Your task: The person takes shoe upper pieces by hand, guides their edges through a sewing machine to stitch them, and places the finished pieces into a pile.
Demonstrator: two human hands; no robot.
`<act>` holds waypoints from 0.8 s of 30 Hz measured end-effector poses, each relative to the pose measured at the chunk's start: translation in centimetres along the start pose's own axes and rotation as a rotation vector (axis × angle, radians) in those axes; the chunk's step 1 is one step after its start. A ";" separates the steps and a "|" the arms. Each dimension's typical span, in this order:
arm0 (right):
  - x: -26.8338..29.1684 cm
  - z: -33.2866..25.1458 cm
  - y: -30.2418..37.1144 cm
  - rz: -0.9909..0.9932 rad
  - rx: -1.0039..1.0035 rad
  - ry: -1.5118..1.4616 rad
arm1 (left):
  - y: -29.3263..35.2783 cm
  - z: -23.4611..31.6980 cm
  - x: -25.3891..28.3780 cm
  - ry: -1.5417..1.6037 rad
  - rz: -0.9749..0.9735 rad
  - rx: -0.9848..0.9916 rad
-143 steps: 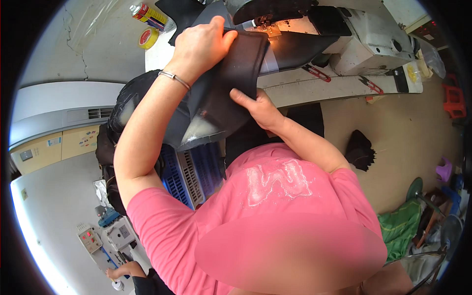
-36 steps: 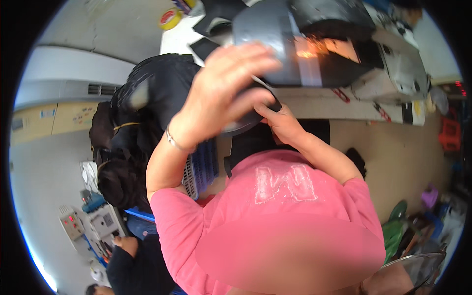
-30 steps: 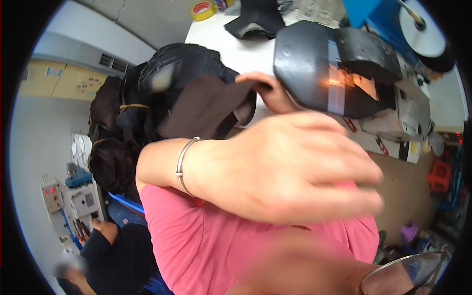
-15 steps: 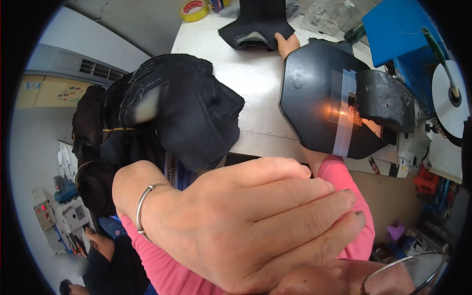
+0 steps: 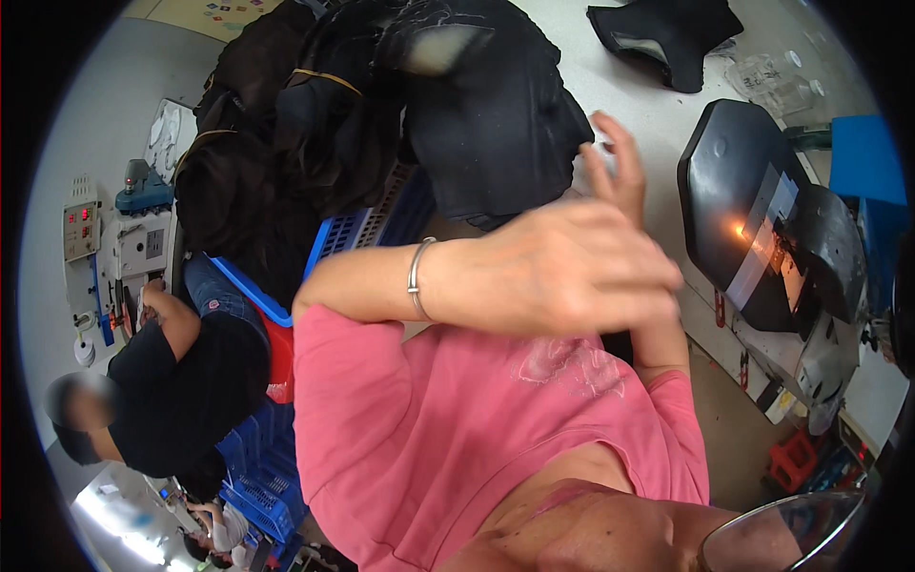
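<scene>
My left hand (image 5: pixel 562 272), with a silver bangle at its wrist, is raised in front of my chest. Its fingers reach to the right, blurred by motion, and nothing shows in them. Partly behind it is my right hand (image 5: pixel 620 167), open with fingers spread. Its fingertips are nearest the edge of a large pile of black fabric (image 5: pixel 491 124), but I cannot tell if they touch. A black shaped fabric piece (image 5: pixel 681 43) with a pale patch lies at the far side of the white table (image 5: pixel 658 114), away from both hands.
On the right stands a sewing machine with a dark plate (image 5: pixel 729 172) taped on and its lamp lit. Clear plastic bottles (image 5: pixel 782 81) are behind it. Blue crates (image 5: pixel 381 205) sit under the fabric pile. Another person (image 5: pixel 191 381) works at the left.
My right hand has let go of the black fabric piece and come back toward me. My left hand has moved away from the camera. The view has shifted, showing more of the left side.
</scene>
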State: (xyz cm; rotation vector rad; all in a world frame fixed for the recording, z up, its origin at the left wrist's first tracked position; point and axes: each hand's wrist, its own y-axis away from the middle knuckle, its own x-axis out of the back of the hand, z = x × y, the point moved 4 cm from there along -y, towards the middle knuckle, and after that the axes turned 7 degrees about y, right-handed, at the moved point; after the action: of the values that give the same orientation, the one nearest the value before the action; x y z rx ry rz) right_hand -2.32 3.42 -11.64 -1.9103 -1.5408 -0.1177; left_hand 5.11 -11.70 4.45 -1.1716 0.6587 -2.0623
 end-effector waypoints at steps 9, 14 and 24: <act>-0.3 -6.3 0.6 -0.204 0.334 0.151 | 11.3 -6.2 6.2 -0.409 0.318 0.548; -0.2 -5.6 4.1 -0.237 0.255 0.170 | 13.3 -6.3 0.9 -0.549 0.016 0.565; -1.1 -5.5 3.5 -0.037 0.499 0.422 | 13.4 -6.8 0.1 -0.584 0.034 0.540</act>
State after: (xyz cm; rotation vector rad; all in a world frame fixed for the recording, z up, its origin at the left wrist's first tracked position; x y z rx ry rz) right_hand 2.34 -0.75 -9.43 -1.3599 -1.1829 -0.1286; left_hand 3.12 -19.83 -8.07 -1.3150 -0.1503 -1.5921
